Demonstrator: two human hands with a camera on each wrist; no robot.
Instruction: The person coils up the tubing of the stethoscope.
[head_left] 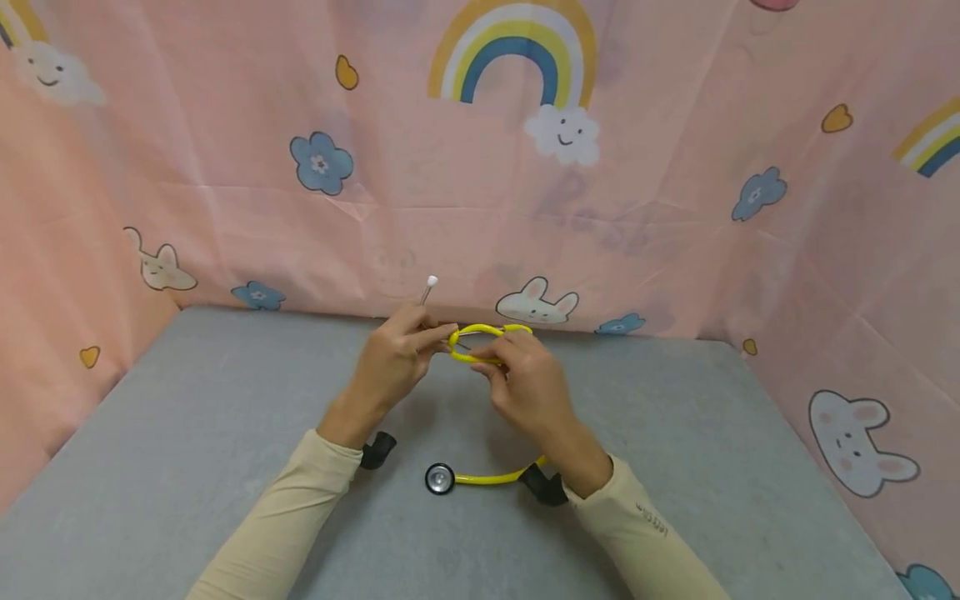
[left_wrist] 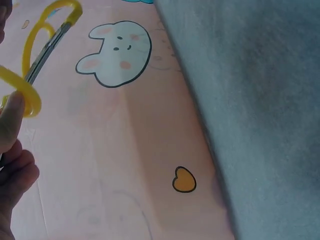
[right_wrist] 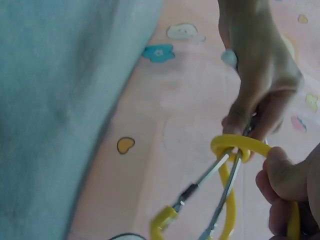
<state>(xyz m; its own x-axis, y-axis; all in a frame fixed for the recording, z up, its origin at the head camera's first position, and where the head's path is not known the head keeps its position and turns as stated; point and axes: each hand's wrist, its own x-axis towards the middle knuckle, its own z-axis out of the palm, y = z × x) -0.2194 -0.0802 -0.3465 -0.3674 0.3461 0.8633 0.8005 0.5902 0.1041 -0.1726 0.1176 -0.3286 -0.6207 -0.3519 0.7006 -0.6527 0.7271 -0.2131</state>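
Both hands hold a stethoscope with yellow tubing (head_left: 477, 328) above the far part of the table. My left hand (head_left: 390, 358) grips its metal ear tubes, and a white ear tip (head_left: 432, 281) sticks up past the fingers. Yellow tube loops around the two metal ear tubes (right_wrist: 227, 192), close by the left fingertips. My right hand (head_left: 532, 383) pinches this looped tube between thumb and fingers. Nearer the body, the round chest piece (head_left: 439, 479) shows against the grey table, its tube running right behind the right wrist. The left thumb (left_wrist: 12, 120) lies against the loop.
A grey table (head_left: 225, 467) spreads beneath the hands. Pink printed cloth (head_left: 405, 217) hangs along its back and both sides. Black wrist-worn pieces (head_left: 380, 450) show beside the left wrist and under the right one.
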